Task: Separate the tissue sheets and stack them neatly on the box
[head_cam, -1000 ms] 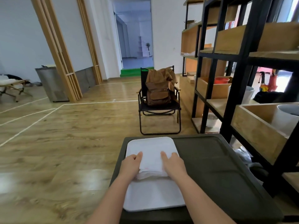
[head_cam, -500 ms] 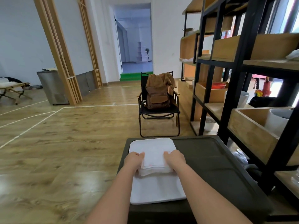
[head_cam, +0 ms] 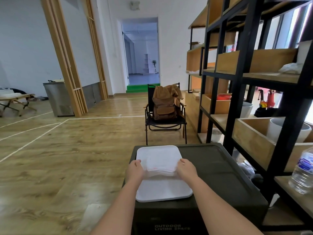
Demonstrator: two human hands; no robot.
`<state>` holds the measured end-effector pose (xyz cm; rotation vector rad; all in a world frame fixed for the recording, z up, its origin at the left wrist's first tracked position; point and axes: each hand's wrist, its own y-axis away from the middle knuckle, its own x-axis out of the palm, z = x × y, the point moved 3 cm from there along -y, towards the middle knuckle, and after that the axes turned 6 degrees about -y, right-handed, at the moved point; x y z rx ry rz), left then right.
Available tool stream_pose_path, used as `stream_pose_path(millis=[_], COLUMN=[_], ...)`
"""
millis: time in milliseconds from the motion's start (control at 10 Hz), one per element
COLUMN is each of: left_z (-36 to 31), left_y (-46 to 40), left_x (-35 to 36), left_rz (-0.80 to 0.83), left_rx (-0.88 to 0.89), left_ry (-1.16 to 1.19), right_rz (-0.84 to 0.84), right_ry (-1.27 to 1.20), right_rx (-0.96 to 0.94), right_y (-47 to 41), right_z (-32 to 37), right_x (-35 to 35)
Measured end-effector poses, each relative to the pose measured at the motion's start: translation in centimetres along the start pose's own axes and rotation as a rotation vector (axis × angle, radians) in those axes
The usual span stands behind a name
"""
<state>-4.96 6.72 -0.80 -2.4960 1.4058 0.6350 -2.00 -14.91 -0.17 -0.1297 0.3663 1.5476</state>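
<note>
A dark green storage box (head_cam: 220,170) stands in front of me with a white tray (head_cam: 162,190) lying on the left part of its lid. A stack of white tissue sheets (head_cam: 160,165) sits on the tray's middle. My left hand (head_cam: 135,170) grips the stack's left edge and my right hand (head_cam: 187,168) grips its right edge, fingers curled round the sides. The stack's near edge looks slightly raised off the tray.
A black metal shelf with wooden crates (head_cam: 254,106) stands close on the right, with a water bottle (head_cam: 303,172) on a low shelf. A folding chair (head_cam: 165,119) with a brown backpack (head_cam: 165,104) stands beyond the box. Wooden floor (head_cam: 67,158) lies to the left.
The camera has tilted up, so box and hands sit lower in view. Both hands stay on the sides of the tissue stack, now spread slightly wider apart.
</note>
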Motion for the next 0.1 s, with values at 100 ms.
stream_pose_path(millis=[100], left_z=[-1.21], left_y=[1.55], left_x=[-1.95], left_rz=[-0.124], left_rx=[0.094], left_ry=[-0.177], right_rz=[-0.091], right_ry=[0.085], right_rx=[-0.121], right_y=[1.13], right_z=[0.91], right_x=[-0.75])
